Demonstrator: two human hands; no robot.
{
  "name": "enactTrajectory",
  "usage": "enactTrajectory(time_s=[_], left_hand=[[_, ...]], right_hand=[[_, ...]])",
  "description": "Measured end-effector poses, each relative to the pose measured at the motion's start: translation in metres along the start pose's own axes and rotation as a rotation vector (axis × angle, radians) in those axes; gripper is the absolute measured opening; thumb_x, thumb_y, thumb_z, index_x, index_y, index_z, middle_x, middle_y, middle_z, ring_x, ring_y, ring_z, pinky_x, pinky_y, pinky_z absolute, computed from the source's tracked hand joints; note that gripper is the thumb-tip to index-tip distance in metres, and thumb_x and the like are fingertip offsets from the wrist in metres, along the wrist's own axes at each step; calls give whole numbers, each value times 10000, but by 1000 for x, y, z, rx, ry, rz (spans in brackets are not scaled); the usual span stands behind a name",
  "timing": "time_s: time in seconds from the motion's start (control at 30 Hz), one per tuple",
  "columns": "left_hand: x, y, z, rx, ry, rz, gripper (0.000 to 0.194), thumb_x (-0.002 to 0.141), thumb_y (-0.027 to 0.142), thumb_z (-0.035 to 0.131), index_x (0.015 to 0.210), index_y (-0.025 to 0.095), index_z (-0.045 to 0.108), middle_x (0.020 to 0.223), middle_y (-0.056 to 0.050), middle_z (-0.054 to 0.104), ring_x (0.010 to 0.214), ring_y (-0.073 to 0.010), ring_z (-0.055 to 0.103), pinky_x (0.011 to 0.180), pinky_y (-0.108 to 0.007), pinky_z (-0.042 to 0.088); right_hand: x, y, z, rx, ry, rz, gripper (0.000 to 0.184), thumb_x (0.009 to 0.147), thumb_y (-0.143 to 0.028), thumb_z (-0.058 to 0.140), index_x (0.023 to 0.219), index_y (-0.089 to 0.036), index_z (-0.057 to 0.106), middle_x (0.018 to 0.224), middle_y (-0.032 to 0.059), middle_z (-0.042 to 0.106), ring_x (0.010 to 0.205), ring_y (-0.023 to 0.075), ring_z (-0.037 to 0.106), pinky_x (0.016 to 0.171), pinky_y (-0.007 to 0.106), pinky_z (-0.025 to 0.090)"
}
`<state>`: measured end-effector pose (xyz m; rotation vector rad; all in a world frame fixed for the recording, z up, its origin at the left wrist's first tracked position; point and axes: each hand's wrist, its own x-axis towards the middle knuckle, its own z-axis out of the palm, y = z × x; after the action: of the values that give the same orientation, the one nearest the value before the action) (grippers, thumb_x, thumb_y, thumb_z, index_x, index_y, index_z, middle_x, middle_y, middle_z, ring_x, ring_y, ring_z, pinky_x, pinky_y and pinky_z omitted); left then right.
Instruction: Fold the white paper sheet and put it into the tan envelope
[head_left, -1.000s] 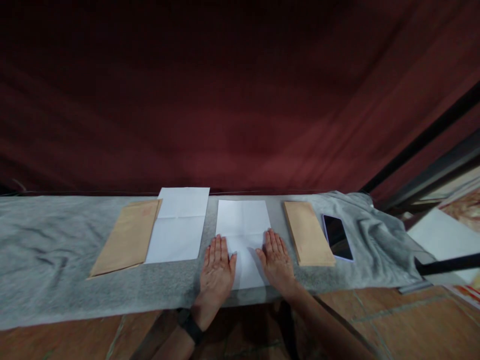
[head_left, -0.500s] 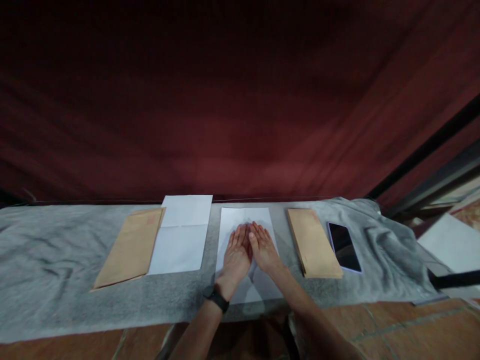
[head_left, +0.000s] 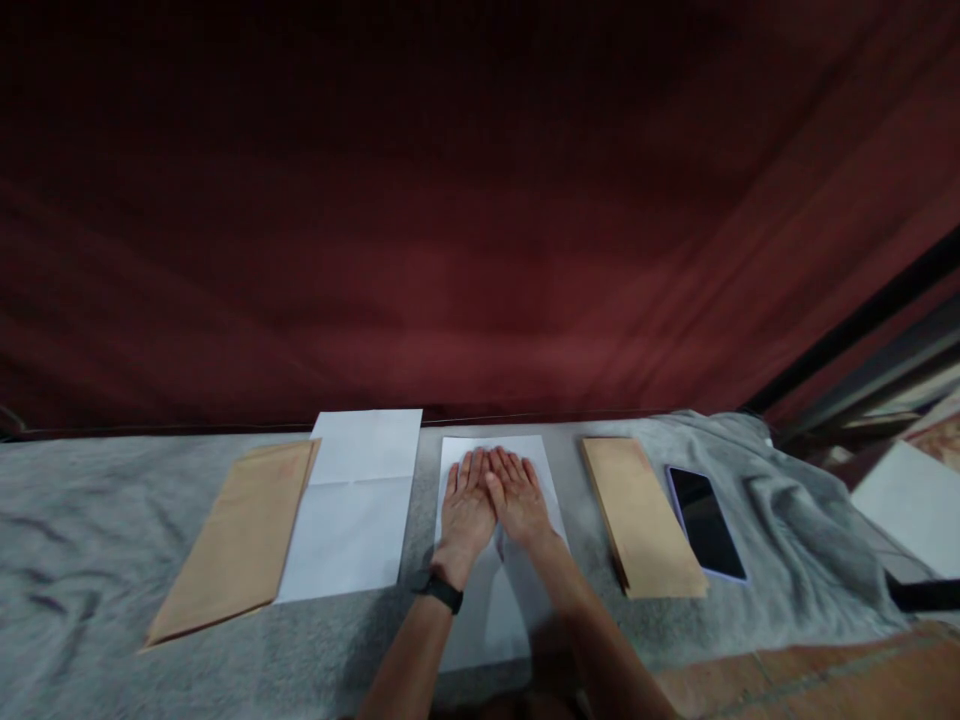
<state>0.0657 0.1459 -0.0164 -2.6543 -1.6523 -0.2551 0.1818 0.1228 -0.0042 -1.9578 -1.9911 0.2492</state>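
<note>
A white sheet of paper [head_left: 480, 630] lies on the grey cloth straight in front of me. On its upper half rests my left hand [head_left: 466, 510], flat, palm down, with a black watch on the wrist. My right hand [head_left: 519, 498] lies flat beside it, its fingers stretched out and its thumb side touching the left hand. Neither hand holds anything. Left of them is a creased stack or sheet of white paper [head_left: 352, 530], partly under a large brown envelope [head_left: 236, 540]. To the right lie narrower brown envelopes [head_left: 645, 520], stacked.
A phone [head_left: 705, 522] with a purple edge lies right of the narrow envelopes. The grey cloth [head_left: 67, 540] is wrinkled at both ends. Behind it hangs a dark red curtain [head_left: 480, 280]. At the far right are a white sheet [head_left: 911, 505] and a dark bar [head_left: 855, 325].
Both hands have flattened onto the paper, where their palms were slightly raised before. The view has tilted a little, so the things on the cloth appear lower.
</note>
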Motion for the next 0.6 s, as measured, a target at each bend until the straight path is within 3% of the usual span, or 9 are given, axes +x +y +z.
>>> enactTrajectory(time_s=[0.3, 0.6], left_hand=[[16, -18, 9, -48, 168, -133, 576, 1005, 263, 312, 1536, 60, 406, 1595, -184, 415, 1529, -273, 312, 1235, -507, 281], [11, -30, 3, -74, 201, -244, 598, 985, 265, 336, 1516, 0, 413, 1566, -245, 426, 1498, -305, 371, 1207, -514, 340]], right_hand=[[16, 22, 17, -73, 196, 56, 563, 1091, -445, 236, 1548, -185, 439, 1600, 117, 411, 1489, 272, 386, 1220, 527, 273], [9, 49, 16, -106, 363, 143, 628, 1087, -441, 229, 1522, -40, 441, 1542, 250, 456, 1444, 335, 443, 1169, 565, 333]])
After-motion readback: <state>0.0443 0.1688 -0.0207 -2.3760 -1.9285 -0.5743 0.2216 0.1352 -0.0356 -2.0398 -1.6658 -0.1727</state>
